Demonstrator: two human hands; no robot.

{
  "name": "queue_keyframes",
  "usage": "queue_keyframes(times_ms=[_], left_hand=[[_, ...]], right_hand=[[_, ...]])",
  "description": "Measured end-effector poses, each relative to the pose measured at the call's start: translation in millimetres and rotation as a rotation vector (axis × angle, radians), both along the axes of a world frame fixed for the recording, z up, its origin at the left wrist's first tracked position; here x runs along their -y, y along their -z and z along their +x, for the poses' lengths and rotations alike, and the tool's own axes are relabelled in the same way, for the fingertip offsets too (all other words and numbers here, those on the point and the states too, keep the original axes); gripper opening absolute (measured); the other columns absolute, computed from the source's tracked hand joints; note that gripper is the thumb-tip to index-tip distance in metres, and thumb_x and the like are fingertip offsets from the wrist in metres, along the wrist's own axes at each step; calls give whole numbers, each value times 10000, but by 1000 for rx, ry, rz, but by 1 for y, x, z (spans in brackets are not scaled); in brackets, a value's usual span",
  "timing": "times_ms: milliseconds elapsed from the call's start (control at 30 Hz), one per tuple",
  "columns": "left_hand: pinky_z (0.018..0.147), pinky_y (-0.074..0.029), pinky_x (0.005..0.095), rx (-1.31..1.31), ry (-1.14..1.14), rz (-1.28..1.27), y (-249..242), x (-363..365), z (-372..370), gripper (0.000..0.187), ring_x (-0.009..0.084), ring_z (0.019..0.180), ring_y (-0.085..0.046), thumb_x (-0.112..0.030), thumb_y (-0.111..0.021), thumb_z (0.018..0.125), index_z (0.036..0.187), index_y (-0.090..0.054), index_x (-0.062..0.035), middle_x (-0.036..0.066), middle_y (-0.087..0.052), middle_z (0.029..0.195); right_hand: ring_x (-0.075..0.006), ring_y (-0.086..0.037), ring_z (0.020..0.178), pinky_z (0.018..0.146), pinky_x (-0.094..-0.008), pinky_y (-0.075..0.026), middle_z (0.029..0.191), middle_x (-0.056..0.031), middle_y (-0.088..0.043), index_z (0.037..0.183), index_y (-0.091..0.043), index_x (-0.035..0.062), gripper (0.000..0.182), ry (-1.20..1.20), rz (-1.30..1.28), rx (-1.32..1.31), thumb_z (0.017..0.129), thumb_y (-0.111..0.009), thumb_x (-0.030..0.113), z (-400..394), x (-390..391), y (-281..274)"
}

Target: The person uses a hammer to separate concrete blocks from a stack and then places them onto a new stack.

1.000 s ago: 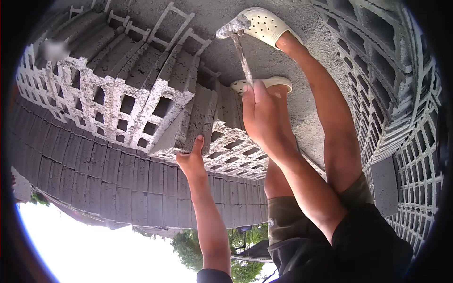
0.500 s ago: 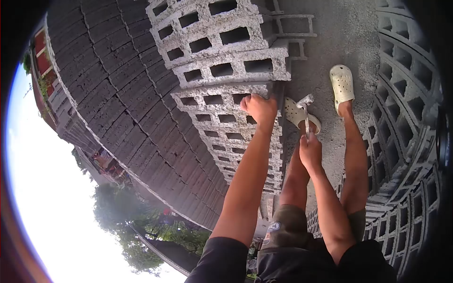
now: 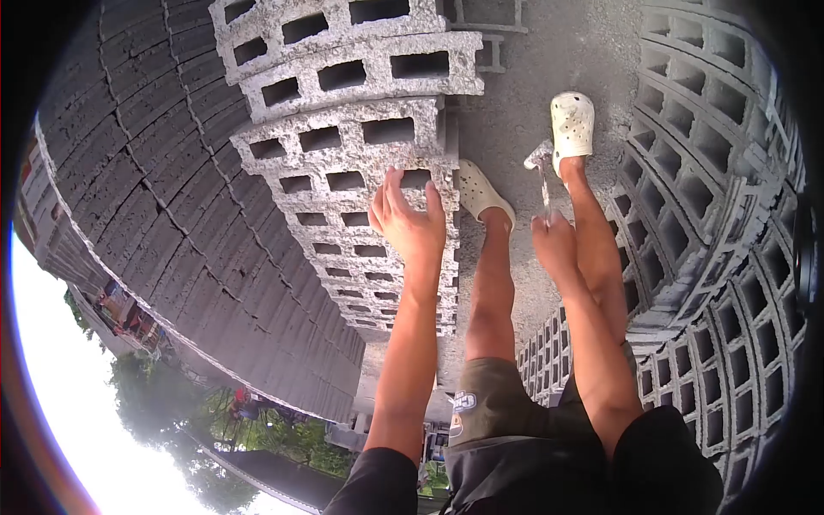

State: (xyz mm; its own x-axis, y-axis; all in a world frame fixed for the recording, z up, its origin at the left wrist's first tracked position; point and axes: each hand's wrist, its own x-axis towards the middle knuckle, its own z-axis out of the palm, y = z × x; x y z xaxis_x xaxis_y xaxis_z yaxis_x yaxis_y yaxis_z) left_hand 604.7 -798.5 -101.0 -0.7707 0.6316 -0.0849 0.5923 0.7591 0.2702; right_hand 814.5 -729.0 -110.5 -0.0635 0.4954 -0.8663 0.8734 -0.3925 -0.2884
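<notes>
My left hand [image 3: 410, 225] is open, its fingers spread over the hollow concrete blocks [image 3: 348, 120] stacked beside me. The fingertips overlap a cavity near the stack's right edge, and nothing shows in the palm. My right hand [image 3: 556, 246] is closed around the handle of a small hammer [image 3: 539, 156], whose head is crusted with pale cement. The hammer is held out over the ground between the block rows, to the right of the stack, its head pointing away from me.
A long wall of stacked grey blocks [image 3: 206, 189] rises at the left. More hollow blocks [image 3: 687, 163] curve along the right. My feet, in cream clogs [image 3: 572, 124], stand on gritty ground [image 3: 524, 94] between them. Trees [image 3: 172, 412] show beyond.
My left hand has loosened from a closed grip at the block's edge to spread fingers. My right hand has swung the hammer to the right, away from the stack. The whole view has shifted.
</notes>
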Motion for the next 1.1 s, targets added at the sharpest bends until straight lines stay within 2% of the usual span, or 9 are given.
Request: queue_keyframes(times_ms=[167, 333, 467, 533, 733, 800, 933, 1000, 1100], left_hand=[[955, -340, 457, 132, -91, -185, 17, 103, 38, 524, 332, 1095, -519, -294, -754, 729, 1139, -553, -37, 126, -616, 1151], [988, -287, 502, 136, 149, -304, 31, 109, 55, 608, 336, 1146, -470, -427, -728, 741, 1156, -546, -22, 135, -591, 1197], [1018, -259, 502, 220, 66, -411, 58, 83, 51, 661, 365, 1117, -483, -557, -716, 692, 939, -636, 50, 217, -610, 1077], [1053, -252, 427, 251, -8, -477, 72, 76, 55, 616, 318, 1008, -569, -541, -731, 662, 739, -651, 66, 221, -648, 909], [1060, -234, 375, 235, -155, -538, 87, 74, 58, 515, 298, 949, -599, -462, -708, 649, 697, -666, 49, 197, -656, 762], [1047, -241, 364, 306, -157, -547, 92, 76, 54, 497, 306, 909, -607, -433, -707, 636, 673, -665, 61, 182, -649, 687], [990, -286, 343, 161, -78, -465, 100, 85, 54, 468, 318, 821, -602, -413, -741, 584, 579, -647, 46, 182, -637, 620], [973, -294, 346, 369, -150, -494, 98, 86, 51, 463, 339, 776, -595, -406, -745, 588, 567, -639, 45, 178, -612, 567], [956, -310, 355, 251, -91, -494, 101, 92, 53, 494, 346, 787, -582, -413, -761, 588, 602, -636, 64, 189, -612, 580]], right_hand=[[-443, -611, 872, 789, -480, -473, 845, -283, -631, 890, -576, -57, 351, -9, -125, 67, 828, -539, 286, -16, 36, 2], [-434, -613, 852, 766, -479, -475, 821, -278, -625, 847, -556, -39, 342, -45, -122, -80, 845, -525, 302, -26, 56, 4], [-430, -621, 795, 737, -468, -486, 787, -269, -626, 838, -550, -43, 307, -102, -135, -94, 848, -547, 264, -13, 53, -5], [-415, -630, 795, 736, -459, -493, 798, -265, -631, 870, -559, -55, 292, -115, -145, -51, 843, -564, 235, 2, 54, -11], [-378, -643, 849, 760, -442, -500, 855, -240, -650, 896, -572, -43, 309, -2, -218, 72, 829, -589, 258, 45, 60, 0], [-370, -646, 851, 768, -434, -502, 846, -228, -652, 920, -575, -30, 296, -233, -264, 164, 818, -591, 247, 42, 36, -11], [-356, -632, 759, 697, -430, -482, 770, -206, -627, 838, -551, -9, 219, 138, -172, 59, 804, -571, 206, 51, 54, 4], [-350, -620, 730, 678, -428, -472, 741, -200, -611, 815, -535, -5, 206, 185, -163, 44, 805, -564, 199, 45, 67, -8], [-330, -601, 687, 652, -421, -458, 699, -188, -585, 787, -511, 1, 185, 254, -111, -58, 807, -549, 181, 32, 72, -4]])
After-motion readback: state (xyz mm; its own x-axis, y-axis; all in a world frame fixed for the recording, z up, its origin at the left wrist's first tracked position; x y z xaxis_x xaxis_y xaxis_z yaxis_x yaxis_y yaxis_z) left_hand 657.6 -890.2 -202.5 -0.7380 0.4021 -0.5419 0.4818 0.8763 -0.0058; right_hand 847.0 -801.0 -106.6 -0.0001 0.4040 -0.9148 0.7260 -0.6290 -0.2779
